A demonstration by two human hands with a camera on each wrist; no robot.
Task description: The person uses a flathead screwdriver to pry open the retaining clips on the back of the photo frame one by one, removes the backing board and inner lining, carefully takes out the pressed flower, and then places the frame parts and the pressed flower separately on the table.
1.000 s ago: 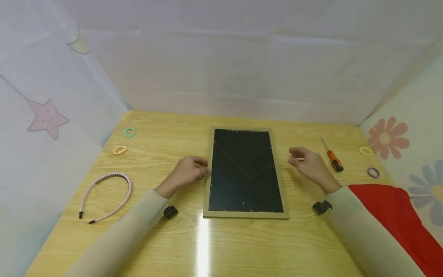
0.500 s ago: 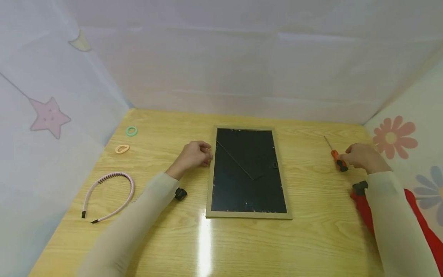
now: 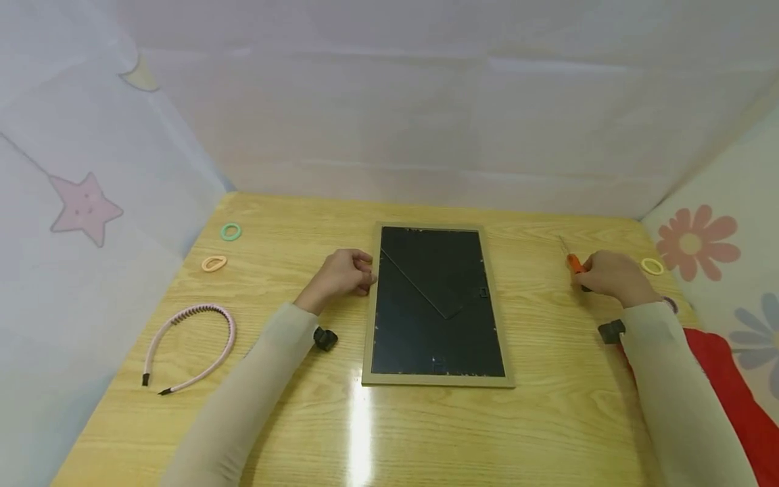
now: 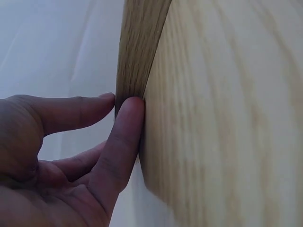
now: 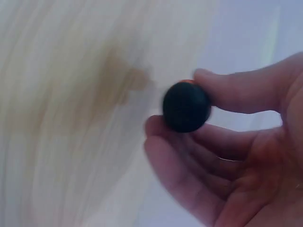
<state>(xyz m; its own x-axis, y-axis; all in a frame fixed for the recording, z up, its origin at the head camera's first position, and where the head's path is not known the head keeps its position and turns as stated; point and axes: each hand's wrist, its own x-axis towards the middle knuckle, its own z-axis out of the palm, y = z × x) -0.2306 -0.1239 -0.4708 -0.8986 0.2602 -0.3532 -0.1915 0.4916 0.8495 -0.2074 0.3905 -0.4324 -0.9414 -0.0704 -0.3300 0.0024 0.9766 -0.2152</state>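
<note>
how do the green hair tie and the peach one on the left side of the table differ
The green hair tie is a near-round ring lying farther back on the table; the peach hair tie is squashed to an oval and lies nearer the headband. They also differ in colour, green against pale orange. Both lie flat, apart from each other, untouched by either hand.

Right hand point(image 3: 611, 277) holds screwdriver point(image 3: 572, 261); left hand point(image 3: 341, 272) touches picture frame point(image 3: 435, 306)

Orange-handled screwdriver point(image 3: 573, 260) (black-capped) off the table, picture frame point(image 3: 435, 306) face-down
</note>
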